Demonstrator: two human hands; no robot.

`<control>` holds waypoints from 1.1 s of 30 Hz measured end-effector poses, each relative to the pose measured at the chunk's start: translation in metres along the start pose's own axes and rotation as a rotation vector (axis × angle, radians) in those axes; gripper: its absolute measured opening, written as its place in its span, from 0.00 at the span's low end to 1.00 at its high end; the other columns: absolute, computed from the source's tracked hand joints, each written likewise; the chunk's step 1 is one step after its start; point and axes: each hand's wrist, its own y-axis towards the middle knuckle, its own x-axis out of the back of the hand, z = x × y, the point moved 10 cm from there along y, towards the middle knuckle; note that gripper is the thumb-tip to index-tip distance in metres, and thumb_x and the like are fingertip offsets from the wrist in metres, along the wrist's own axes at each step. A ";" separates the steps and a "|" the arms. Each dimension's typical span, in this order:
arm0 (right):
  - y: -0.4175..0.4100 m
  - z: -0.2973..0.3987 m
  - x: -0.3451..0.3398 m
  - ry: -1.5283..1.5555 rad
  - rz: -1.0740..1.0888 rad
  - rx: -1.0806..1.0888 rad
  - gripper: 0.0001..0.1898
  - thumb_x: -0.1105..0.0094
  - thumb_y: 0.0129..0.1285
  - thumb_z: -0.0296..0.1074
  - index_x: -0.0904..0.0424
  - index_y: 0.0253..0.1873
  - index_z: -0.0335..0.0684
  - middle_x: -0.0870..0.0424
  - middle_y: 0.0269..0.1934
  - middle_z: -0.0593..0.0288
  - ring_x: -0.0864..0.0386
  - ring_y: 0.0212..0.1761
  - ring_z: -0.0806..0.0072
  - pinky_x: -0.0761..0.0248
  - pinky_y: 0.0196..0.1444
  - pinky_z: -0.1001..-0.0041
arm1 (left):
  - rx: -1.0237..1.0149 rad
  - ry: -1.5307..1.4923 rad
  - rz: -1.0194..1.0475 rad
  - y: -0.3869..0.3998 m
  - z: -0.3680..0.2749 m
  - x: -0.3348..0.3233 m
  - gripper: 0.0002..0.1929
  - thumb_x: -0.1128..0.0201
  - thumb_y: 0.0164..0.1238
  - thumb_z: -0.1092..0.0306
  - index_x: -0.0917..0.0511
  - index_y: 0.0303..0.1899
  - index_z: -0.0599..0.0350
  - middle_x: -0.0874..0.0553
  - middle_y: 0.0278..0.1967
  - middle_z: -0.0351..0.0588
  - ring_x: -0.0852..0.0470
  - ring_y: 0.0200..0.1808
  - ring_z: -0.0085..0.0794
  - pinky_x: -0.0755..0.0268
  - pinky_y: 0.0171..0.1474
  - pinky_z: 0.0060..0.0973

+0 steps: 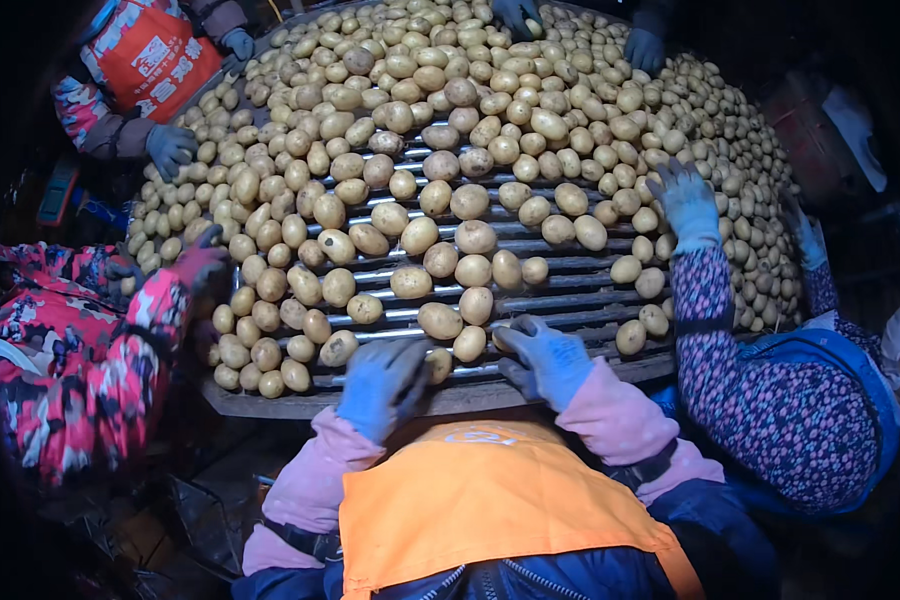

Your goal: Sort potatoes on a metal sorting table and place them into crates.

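My left hand point(382, 386), in a blue-grey work glove, rests at the near edge of a roller sorting table point(562, 304). Its fingers are bent over the metal rollers, right beside a potato point(439, 364); whether they grip it is hidden. Also gloved, my right hand point(544, 358) reaches in from the right with thumb and fingers apart. Its fingertips touch or nearly touch a partly covered potato point(500, 339). Between the hands lie more pale yellow potatoes, among them a round one point(469, 343) and a larger oval one point(440, 321).
Potatoes point(450, 56) heap thickly across the far side. At the right, a co-worker's gloved hand point(688, 202) lies on the pile. Other gloved hands work at the left point(201, 259), upper left point(171, 150) and far side point(645, 49). A wooden edge board point(300, 406) borders the table.
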 end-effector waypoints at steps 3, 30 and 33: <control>0.015 -0.005 -0.038 -0.253 0.015 -0.049 0.24 0.35 0.57 0.38 0.25 0.60 0.51 0.27 0.65 0.51 0.19 0.51 0.52 0.22 0.48 0.55 | -0.122 0.214 0.218 0.025 -0.022 -0.054 0.19 0.36 0.60 0.68 0.22 0.54 0.51 0.19 0.46 0.50 0.18 0.43 0.45 0.27 0.45 0.42; 0.050 -0.053 0.009 1.735 -0.105 -0.284 0.25 0.37 0.66 0.43 0.32 0.62 0.38 0.19 0.44 0.54 0.20 0.23 0.68 0.30 0.17 0.73 | 0.768 -0.719 -0.302 -0.063 0.134 0.066 0.09 0.35 0.68 0.67 0.19 0.46 0.58 0.16 0.40 0.48 0.16 0.38 0.34 0.23 0.40 0.30; 0.070 -0.031 0.009 1.695 0.026 -0.245 0.25 0.37 0.66 0.46 0.30 0.61 0.38 0.18 0.45 0.54 0.21 0.23 0.69 0.30 0.18 0.73 | 0.449 0.030 -0.160 -0.004 0.110 0.064 0.14 0.34 0.64 0.66 0.20 0.50 0.53 0.17 0.45 0.54 0.14 0.40 0.47 0.22 0.44 0.40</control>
